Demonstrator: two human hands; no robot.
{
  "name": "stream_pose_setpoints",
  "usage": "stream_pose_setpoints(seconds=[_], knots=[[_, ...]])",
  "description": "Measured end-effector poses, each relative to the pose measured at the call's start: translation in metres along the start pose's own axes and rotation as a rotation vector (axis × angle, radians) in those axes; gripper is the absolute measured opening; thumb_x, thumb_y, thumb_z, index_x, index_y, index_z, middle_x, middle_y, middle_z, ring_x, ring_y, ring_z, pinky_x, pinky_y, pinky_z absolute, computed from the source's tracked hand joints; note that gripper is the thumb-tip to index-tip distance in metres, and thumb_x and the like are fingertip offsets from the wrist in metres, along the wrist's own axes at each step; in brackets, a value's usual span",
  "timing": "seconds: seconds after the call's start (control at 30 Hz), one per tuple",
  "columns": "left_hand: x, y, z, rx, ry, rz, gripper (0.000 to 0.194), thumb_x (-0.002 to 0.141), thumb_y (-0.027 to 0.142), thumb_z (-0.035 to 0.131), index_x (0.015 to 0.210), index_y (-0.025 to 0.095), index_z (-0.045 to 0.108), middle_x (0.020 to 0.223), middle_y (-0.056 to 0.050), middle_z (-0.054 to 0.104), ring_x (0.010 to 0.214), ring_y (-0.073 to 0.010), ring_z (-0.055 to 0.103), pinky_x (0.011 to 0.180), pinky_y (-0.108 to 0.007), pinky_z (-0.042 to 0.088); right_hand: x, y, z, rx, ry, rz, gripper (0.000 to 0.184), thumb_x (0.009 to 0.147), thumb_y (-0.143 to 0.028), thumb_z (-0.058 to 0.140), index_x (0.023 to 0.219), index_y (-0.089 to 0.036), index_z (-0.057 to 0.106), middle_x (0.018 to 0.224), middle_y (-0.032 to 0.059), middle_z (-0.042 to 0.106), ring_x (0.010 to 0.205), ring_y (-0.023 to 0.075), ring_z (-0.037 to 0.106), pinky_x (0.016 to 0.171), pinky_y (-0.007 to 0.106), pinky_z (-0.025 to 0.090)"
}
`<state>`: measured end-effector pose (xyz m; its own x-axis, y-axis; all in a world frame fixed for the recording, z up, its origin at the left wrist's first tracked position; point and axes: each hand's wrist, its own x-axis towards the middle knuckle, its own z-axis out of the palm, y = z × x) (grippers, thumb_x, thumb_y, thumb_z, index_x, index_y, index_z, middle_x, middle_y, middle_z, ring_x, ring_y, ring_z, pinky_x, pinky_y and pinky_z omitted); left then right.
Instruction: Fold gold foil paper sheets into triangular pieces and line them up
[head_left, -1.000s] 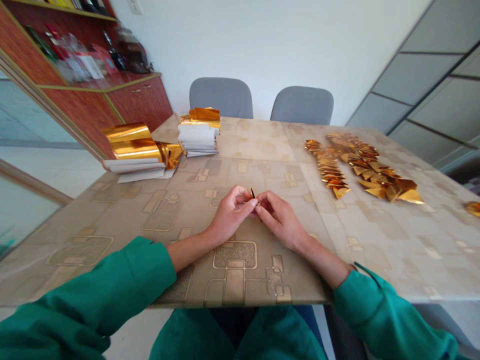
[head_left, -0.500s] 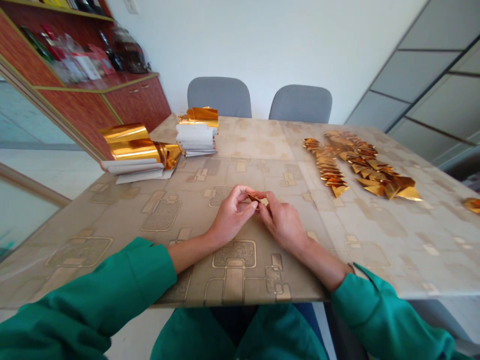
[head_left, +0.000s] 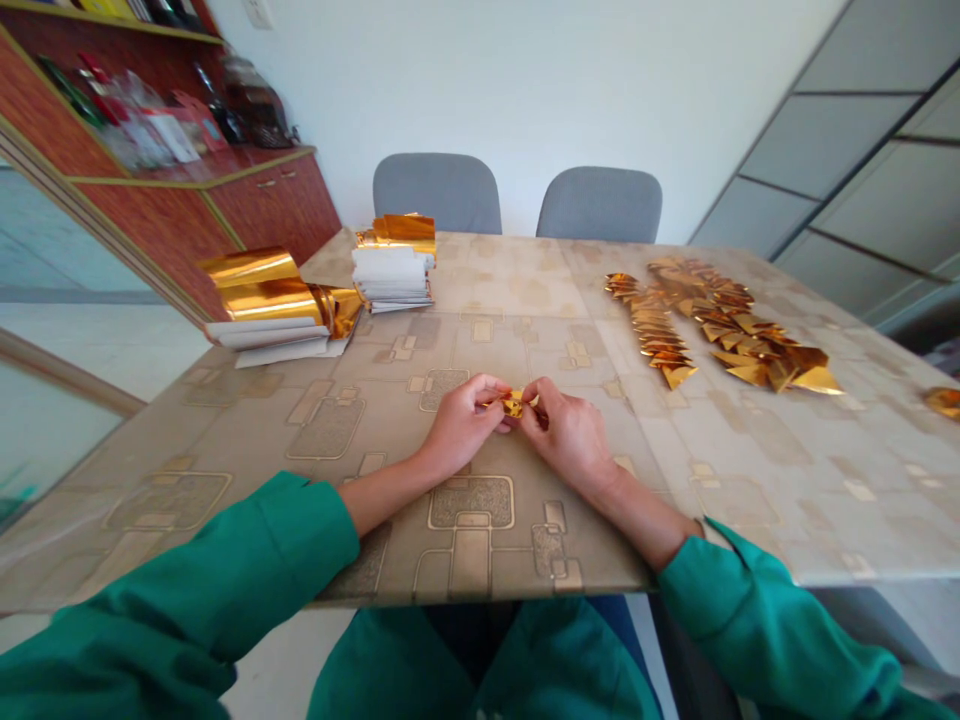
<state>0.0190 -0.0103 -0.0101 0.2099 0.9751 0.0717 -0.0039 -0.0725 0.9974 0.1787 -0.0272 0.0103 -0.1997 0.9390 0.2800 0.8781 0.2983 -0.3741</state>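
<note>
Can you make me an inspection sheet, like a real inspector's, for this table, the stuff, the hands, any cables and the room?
Surface: table, patterned cover.
Job's things: small gold piece between the hands; near stack of gold-and-white sheets and far stack on the left; folded gold pieces in rows on the right.
Clutter: lone gold item at the picture's right edge.
Hands: left hand and right hand both pinch the small gold piece.
Cables: nothing seen.
Surroundings: two grey chairs, red-brown cabinet, pale wall.
</note>
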Motion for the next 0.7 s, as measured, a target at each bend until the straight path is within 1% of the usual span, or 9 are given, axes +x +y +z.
stream_pose_setpoints(seconds=[0.13,0.27,0.43,0.57,0.7], knots=[[0.0005,0.0021,0.0023,0.046,0.014,-0.007,0.010,0.076,0.015,0.060,0.086,0.015,0.061,0.075,0.001,0.069,0.064,-0.0104,0.067,0.059,-0.021,0.057,0.0005,-0.0032,0.0004,-0.059,-0.005,0.009,0.012,0.088,-0.024,0.050,0.096,-0.021,0.059,0.076,0.0042,0.072,0.060,0.0168,0.063,0.053,0.025,0.025],[0.0001,0.0046,0.0043,0.081,0.039,0.001,0.007,0.075,0.013,0.060,0.080,0.016,0.057,0.065,0.003,0.066,0.055,-0.0104,0.066,0.052,-0.019,0.054,0.0015,-0.0037,-0.0003,-0.097,-0.011,0.034,0.014,0.088,-0.025,0.047,0.096,-0.021,0.058,0.075,0.0046,0.072,0.060,0.0174,0.062,0.053,0.026,0.023],[0.0013,0.0038,0.0024,0.140,0.064,0.018,0.008,0.076,0.012,0.060,0.081,0.017,0.057,0.061,0.002,0.066,0.053,-0.0130,0.068,0.048,-0.019,0.052,0.0032,-0.0010,0.0009,-0.075,0.004,0.038,0.017,0.086,-0.020,0.047,0.098,-0.021,0.058,0.077,0.0042,0.072,0.061,0.0172,0.062,0.053,0.026,0.024],[0.0011,0.0010,0.0042,0.175,0.076,0.036,0.008,0.076,0.013,0.059,0.082,0.017,0.056,0.064,0.003,0.066,0.053,-0.0125,0.068,0.049,-0.018,0.052,0.0055,-0.0012,0.0014,-0.118,-0.013,0.058,0.018,0.086,-0.019,0.046,0.096,-0.022,0.060,0.076,0.0040,0.072,0.061,0.0170,0.062,0.052,0.026,0.022],[0.0010,-0.0007,0.0074,0.192,0.068,0.039,0.010,0.076,0.015,0.059,0.084,0.017,0.055,0.063,0.004,0.064,0.049,-0.0122,0.066,0.045,-0.018,0.051,0.0073,-0.0006,-0.0023,-0.142,-0.003,0.087,0.017,0.087,-0.021,0.047,0.097,-0.022,0.061,0.077,0.0037,0.072,0.063,0.0172,0.063,0.053,0.026,0.023]])
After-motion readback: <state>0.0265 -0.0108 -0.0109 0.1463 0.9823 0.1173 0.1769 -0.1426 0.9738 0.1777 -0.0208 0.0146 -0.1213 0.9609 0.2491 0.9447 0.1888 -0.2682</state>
